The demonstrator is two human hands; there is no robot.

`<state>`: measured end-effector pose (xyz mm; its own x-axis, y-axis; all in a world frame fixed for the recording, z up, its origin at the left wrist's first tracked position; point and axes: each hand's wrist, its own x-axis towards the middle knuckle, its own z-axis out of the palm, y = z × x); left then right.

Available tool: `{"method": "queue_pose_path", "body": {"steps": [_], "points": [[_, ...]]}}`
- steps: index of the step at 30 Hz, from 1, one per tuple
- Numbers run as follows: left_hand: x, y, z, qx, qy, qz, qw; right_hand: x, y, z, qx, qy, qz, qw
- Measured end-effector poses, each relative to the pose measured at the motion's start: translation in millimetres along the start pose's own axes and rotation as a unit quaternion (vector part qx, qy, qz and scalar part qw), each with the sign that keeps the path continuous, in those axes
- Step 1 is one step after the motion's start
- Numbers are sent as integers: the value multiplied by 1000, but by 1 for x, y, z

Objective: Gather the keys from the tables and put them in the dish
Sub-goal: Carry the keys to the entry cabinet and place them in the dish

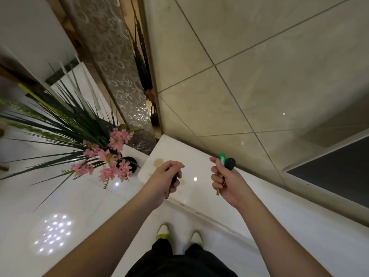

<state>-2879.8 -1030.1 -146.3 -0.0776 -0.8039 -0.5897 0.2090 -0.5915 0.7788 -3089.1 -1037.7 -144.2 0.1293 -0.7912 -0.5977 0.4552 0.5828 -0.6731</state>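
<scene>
Black-headed key with green tag (226, 163) gripped in right hand (225, 181); left hand (165, 179) curls round a dark key (173, 179). Gathering apparently underway; dish not in view, deposit pending.

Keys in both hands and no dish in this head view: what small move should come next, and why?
Probably turn to look for the dish. The right hand grips keys, one black-headed, one green-tagged; the left hand grips a dark key. The white ledge below shows only stains.
</scene>
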Motion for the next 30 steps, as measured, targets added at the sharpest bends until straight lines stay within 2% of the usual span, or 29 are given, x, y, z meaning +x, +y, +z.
{"method": "queue_pose_path", "body": {"steps": [9,17,21,24,30], "points": [[-37,18,23,-38,48,44,997,-12,-25,11,-1,-96,80,992],[-87,22,-8,-112,132,77,982,-7,-11,65,-35,-159,130,978],[-127,15,-35,-204,175,81,960,-11,16,108,-86,-197,152,965],[-162,7,-58,-276,193,115,935,-20,42,144,-92,-221,165,957],[-229,-22,-110,-320,251,181,895,-58,97,210,-167,-309,183,918]]}}
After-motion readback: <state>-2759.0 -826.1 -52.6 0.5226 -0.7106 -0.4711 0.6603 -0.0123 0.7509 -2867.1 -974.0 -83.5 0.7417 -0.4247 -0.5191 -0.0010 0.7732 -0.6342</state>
